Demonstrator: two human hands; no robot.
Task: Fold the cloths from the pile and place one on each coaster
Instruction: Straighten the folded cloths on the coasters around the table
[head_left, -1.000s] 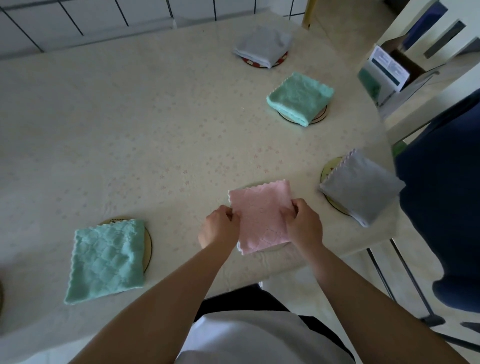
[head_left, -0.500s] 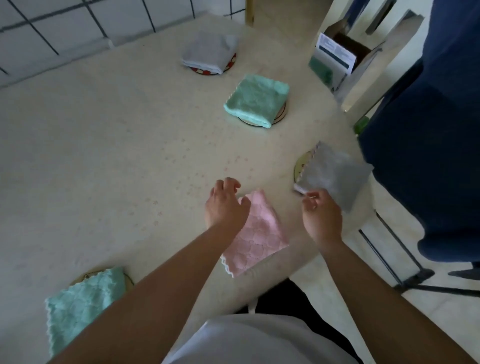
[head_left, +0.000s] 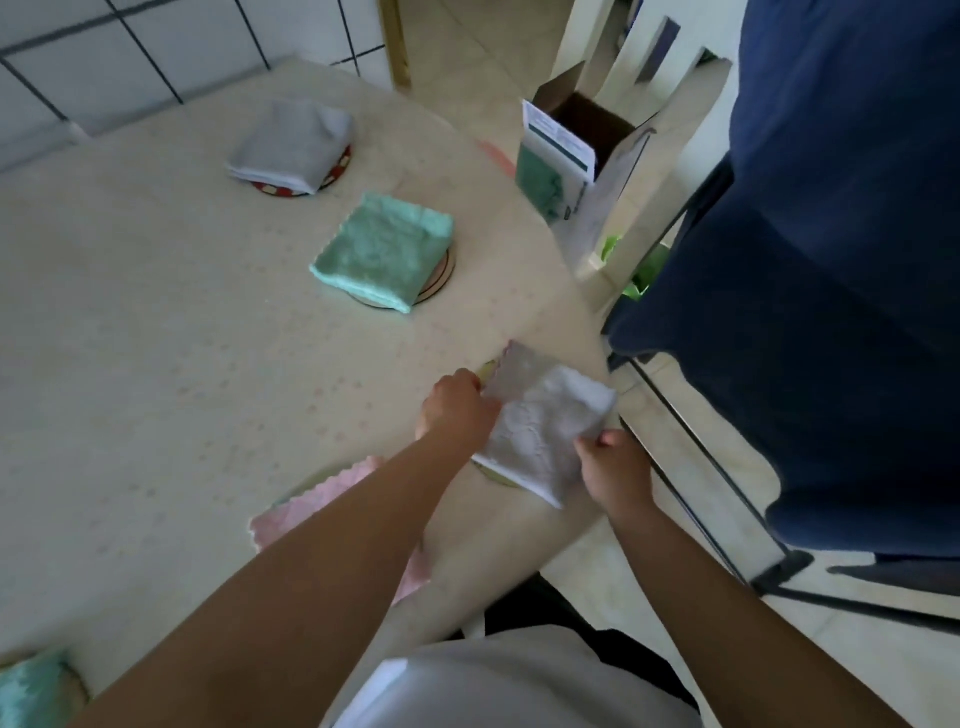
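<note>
A folded grey cloth (head_left: 540, 421) lies on a yellowish coaster (head_left: 487, 370) near the table's right edge. My left hand (head_left: 454, 408) grips its left side and my right hand (head_left: 613, 465) pinches its near right corner. A folded pink cloth (head_left: 322, 501) lies on its coaster under my left forearm, partly hidden. Further back, a folded green cloth (head_left: 384, 249) rests on a round coaster (head_left: 441, 275), and another grey cloth (head_left: 293, 143) covers a red-rimmed coaster (head_left: 340, 169). A second green cloth (head_left: 31, 693) shows at the bottom left corner.
The cream table (head_left: 156, 338) ends in a curved edge on the right. An open cardboard box (head_left: 576, 156) stands on the floor beyond it. A dark blue draped chair (head_left: 831, 260) with black legs stands close on the right. A tiled wall runs along the back.
Both hands left the pink cloth and moved right to the grey cloth, taking hold of it. The view swung to the right.
</note>
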